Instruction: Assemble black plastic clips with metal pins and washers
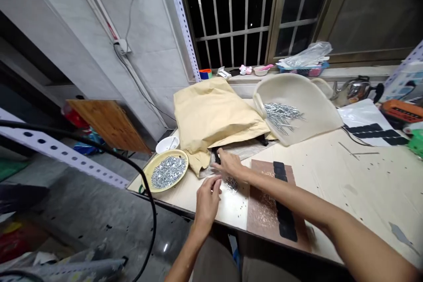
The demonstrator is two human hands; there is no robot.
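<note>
My right hand [230, 165] reaches to the mouth of a large tan paper bag [218, 112], its fingers round a small black piece [217, 156] that is mostly hidden. Below and left of it, my left hand [208, 196] is closed, thumb and fingertips drawn together. What it pinches, if anything, I cannot make out. A little pile of small metal pieces [231, 183] lies on the table just right of my left fingertips. Under my right forearm is a brown board [261, 211] with a row of flat black pieces [286, 220] and scattered copper-coloured bits.
A yellow dish [148, 171] of small silver parts and a white bowl [167, 144] stand left. Behind, a pale tub [317, 110] lies tilted with metal pins [282, 115]. At right are a kettle [356, 90] and a white sheet [360, 110] with black strips. A black cable [152, 211] hangs at left.
</note>
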